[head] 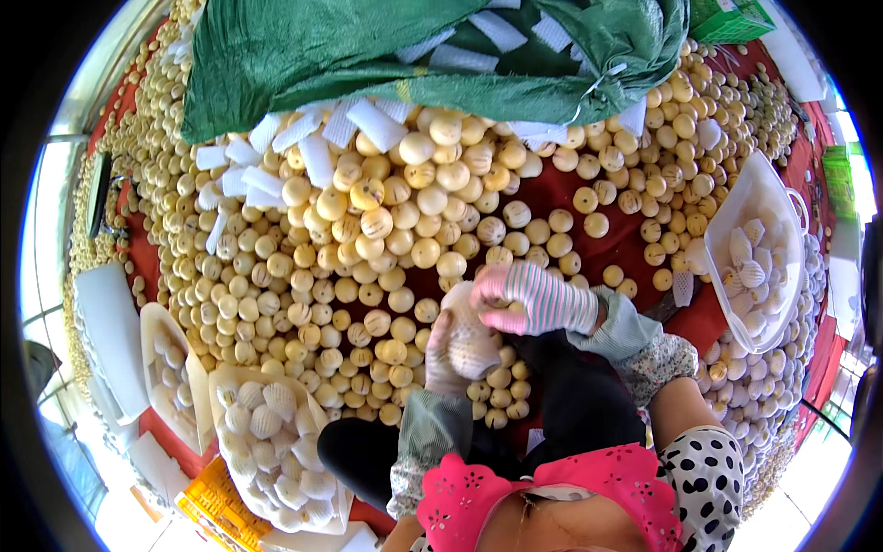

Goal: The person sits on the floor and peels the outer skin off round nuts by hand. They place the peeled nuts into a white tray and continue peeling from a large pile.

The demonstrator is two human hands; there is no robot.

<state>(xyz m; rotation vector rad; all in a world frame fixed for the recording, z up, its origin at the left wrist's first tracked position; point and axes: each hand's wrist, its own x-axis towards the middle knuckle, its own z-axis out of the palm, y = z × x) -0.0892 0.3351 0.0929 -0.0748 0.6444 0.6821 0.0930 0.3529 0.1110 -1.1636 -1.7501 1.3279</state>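
My left hand, in a pale glove, holds a white foam net sleeve in front of my lap. The sleeve bulges, but what is inside it is hidden. My right hand wears a pink, green and white striped glove and is curled against the sleeve's upper right side. A little yellow shows within its curl; whether it grips anything is unclear. Round yellow pepino melons, some with dark purple streaks, are heaped beyond my hands. Several more melons lie just below the sleeve, between my legs.
A green woven sack at the top spills flat white foam sleeves over the heap. Tubs of sleeved fruit stand right, near left and far left. An orange crate sits lower left, a green crate upper right.
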